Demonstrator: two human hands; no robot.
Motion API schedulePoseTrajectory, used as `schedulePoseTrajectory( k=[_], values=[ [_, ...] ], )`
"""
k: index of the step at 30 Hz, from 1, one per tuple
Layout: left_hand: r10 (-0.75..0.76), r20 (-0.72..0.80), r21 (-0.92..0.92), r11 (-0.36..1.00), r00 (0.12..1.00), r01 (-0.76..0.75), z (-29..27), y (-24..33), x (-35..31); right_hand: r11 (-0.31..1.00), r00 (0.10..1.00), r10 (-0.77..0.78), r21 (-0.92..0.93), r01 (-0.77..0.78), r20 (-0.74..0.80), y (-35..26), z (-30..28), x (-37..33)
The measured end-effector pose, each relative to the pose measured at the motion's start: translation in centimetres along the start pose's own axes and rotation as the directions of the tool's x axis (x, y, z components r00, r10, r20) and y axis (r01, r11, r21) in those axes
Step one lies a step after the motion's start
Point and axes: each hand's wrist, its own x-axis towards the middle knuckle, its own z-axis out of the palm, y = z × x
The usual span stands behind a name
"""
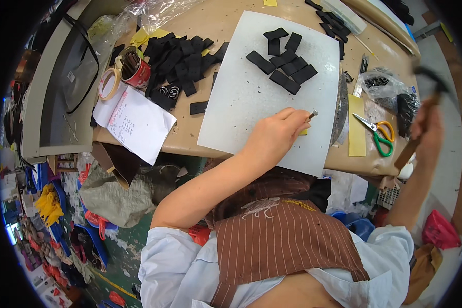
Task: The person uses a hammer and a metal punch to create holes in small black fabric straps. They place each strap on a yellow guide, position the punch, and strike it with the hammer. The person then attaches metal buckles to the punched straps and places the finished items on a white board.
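Note:
My left hand (pixel 274 134) rests on the white cutting board (pixel 246 97) and pinches a small metal punch (pixel 312 115) upright on a yellow scrap near the board's right edge. My right hand (pixel 427 127) is raised at the right, blurred, gripping the wooden handle of a hammer (pixel 430 84) with its dark head up. Several black rectangular strips (pixel 285 64) lie in a loose group on the far part of the board.
A heap of black strips (pixel 177 59), a red tin (pixel 136 72), a tape roll (pixel 109 83) and white paper (pixel 136 122) lie left. Green and orange scissors (pixel 379 132), a yellow strip (pixel 357 126) and plastic bags (pixel 382 84) lie right. Clutter covers the floor below.

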Motion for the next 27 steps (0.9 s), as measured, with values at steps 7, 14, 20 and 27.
schedulePoseTrajectory(
  k=[7,14,20,27],
  values=[
    [-0.071,-0.006,0.148,0.986,0.997,0.071,0.4,0.2,-0.9,0.737,0.636,-0.001,-0.429,0.522,0.772,-6.1,9.1,-2.4],
    [-0.057,0.006,0.02,0.998,0.998,0.057,-0.2,-0.6,-0.3,0.97,0.97,-0.155,-0.156,0.185,0.19,-7.1,5.1,0.7],
    [0.039,0.037,0.035,0.999,0.999,-0.04,-0.1,0.0,-0.4,0.935,0.744,-0.325,0.079,0.346,0.583,-7.3,5.7,0.2],
    [-0.25,-0.017,0.05,0.967,0.968,0.25,0.2,0.0,-0.4,0.716,0.775,0.233,-0.643,0.272,0.587,-3.7,9.0,-3.0]
  ],
)
